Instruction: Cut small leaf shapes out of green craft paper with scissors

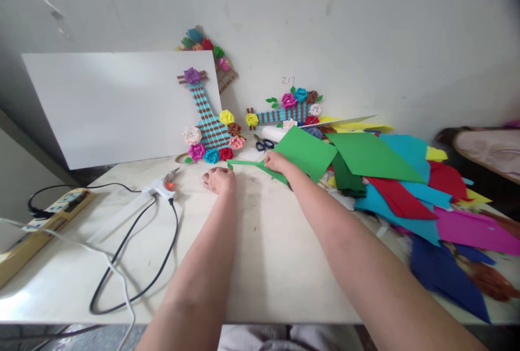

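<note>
A narrow green paper strip (246, 162) runs sideways over the table, its right end pinched by my right hand (278, 162). My left hand (219, 179) rests on the tabletop near the strip's left end, its fingers curled; whatever they may hold is hidden. At its thumb side is a small green leaf-shaped piece (230, 167). Just behind my right hand lies a green sheet (304, 150). Dark-handled scissors (265, 144) lie beyond the strip. Behind my left hand, a blue-and-brown paper guitar (209, 118) with paper flowers leans on a white board (122, 102).
A hot glue gun (162, 185) with a looped black cable stands at the left, near a yellow power strip (67, 205). Coloured sheets and scraps (400, 196) pile up on the right. A second flowered paper guitar (284, 115) leans on the wall.
</note>
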`<action>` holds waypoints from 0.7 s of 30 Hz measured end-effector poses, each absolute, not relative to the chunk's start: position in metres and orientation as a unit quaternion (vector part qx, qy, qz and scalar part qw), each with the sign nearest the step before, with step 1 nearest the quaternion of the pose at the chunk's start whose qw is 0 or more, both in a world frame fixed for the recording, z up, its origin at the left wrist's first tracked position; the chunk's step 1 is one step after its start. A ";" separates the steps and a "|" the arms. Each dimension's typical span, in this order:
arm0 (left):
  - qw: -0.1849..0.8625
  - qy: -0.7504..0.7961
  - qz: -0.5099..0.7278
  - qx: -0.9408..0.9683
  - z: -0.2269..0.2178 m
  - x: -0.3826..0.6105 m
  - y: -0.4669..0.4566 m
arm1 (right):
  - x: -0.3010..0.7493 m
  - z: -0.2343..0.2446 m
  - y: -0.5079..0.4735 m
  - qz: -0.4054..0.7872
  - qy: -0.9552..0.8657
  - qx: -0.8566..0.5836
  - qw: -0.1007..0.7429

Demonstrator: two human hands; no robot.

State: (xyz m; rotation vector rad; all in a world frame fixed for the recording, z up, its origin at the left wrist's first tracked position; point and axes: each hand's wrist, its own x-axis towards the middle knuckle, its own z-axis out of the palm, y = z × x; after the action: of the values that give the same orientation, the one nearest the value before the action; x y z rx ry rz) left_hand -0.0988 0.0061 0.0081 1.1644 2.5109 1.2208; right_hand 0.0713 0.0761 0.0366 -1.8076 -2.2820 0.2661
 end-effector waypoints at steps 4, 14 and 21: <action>0.043 0.837 0.407 0.363 0.007 -0.099 0.007 | 0.072 0.033 0.077 0.182 -0.722 -0.595 0.303; 0.070 0.722 0.478 0.496 0.016 -0.079 0.005 | 0.068 0.034 0.050 0.506 -0.495 -0.483 0.515; 0.403 0.473 0.573 0.535 0.014 -0.059 0.007 | 0.078 0.030 0.031 0.657 -0.418 -0.407 0.478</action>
State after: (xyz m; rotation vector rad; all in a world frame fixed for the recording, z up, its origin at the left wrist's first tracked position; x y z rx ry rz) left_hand -0.0586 0.0075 0.0143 1.3514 1.1958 1.4466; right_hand 0.0778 0.0311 0.0298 -0.9932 -1.0203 1.6043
